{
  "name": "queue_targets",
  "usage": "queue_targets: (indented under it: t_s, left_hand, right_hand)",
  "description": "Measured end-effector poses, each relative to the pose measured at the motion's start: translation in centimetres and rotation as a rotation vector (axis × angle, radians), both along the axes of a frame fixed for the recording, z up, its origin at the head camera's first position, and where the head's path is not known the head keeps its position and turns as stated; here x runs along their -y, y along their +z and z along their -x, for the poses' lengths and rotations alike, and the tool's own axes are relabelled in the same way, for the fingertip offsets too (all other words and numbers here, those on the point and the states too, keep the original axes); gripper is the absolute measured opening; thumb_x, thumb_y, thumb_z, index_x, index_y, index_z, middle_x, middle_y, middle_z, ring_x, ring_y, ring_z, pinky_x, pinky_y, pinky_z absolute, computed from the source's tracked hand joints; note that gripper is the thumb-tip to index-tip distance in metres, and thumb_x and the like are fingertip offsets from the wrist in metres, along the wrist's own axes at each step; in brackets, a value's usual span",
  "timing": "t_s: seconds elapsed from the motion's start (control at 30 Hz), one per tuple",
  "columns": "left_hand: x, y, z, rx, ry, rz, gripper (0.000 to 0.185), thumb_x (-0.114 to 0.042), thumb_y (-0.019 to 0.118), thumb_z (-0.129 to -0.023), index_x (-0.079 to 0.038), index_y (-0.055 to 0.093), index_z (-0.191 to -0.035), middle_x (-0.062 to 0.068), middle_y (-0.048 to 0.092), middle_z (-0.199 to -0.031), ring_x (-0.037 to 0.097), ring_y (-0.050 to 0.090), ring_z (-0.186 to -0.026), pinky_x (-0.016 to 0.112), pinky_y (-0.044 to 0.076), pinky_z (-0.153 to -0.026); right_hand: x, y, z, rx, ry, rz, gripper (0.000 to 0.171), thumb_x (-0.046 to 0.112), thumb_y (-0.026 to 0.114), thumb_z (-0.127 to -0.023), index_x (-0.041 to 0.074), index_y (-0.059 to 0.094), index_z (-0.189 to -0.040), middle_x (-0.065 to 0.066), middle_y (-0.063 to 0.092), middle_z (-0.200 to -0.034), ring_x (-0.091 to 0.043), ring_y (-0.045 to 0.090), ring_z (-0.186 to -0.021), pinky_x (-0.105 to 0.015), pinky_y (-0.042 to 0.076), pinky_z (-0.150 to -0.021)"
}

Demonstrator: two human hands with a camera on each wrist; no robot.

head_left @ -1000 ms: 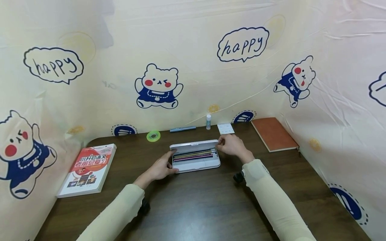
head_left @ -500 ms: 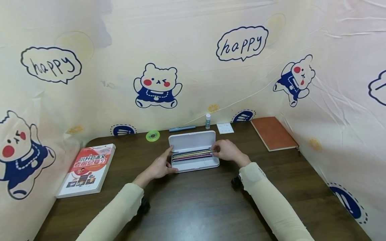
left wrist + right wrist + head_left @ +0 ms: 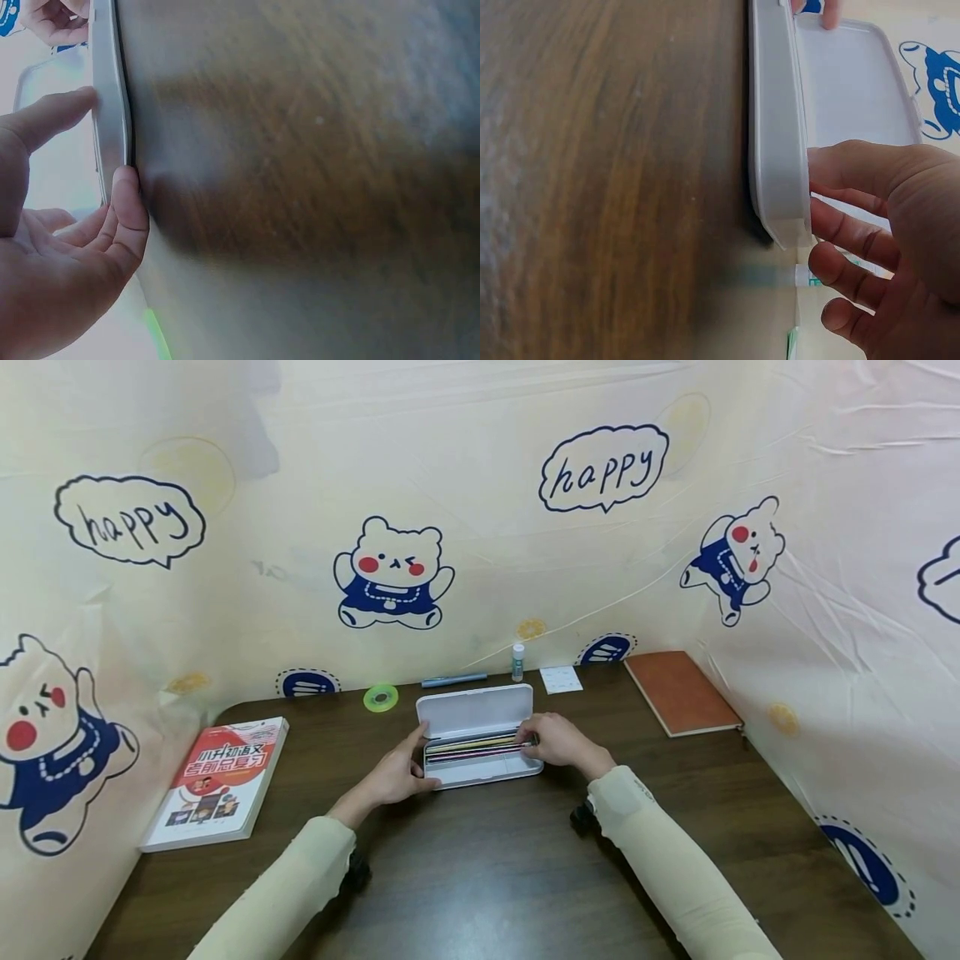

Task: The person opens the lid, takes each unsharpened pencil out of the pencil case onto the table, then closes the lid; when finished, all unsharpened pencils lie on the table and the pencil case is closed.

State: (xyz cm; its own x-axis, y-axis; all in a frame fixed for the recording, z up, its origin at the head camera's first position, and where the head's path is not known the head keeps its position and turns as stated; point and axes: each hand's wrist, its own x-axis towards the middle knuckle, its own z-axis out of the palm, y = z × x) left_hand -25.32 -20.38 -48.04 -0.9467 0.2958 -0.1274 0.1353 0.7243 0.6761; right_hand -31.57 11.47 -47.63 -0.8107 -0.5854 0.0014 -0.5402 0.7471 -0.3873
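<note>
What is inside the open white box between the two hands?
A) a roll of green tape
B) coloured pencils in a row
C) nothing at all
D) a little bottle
B: the head view shows the white pencil case with its lid up and a row of coloured pencils lying lengthwise in it, while the green tape roll and the little bottle sit on the table behind it.

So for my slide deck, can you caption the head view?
Both hands, left hand and right hand, at an open white pencil case on a dark table.
</note>
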Motion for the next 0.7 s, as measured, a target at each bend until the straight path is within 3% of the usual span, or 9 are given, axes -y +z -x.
queue_targets:
  t_s: [0.47, 0.7]
  left_hand:
    - [-0.02, 0.12, -0.01, 0.014, 0.011, -0.01, 0.104, -0.022, 0.082, -0.084, -0.015, 0.012, -0.161, 0.02, 0.048, -0.147, 0.015, 0.057, -0.075, 0.028, 0.049, -0.068]
    - [0.24, -0.01, -0.06, 0.005, 0.008, -0.007, 0.105, -0.023, 0.083, -0.083, -0.015, 0.012, -0.161, 0.02, 0.048, -0.147, 0.014, 0.059, -0.076, 0.027, 0.049, -0.069]
  right_hand:
    - [0.8, -0.06, 0.33, -0.019, 0.035, 0.009, 0.006, 0.016, 0.07, -0.093, 0.018, 0.075, -0.096, 0.003, 0.072, -0.097, -0.015, 0.06, -0.091, -0.039, 0.05, -0.091]
    - [0.86, -0.04, 0.6, 0.009, 0.049, 0.015, 0.007, 0.015, 0.071, -0.092, 0.02, 0.075, -0.095, 0.006, 0.069, -0.089, -0.011, 0.055, -0.082, -0.032, 0.048, -0.081]
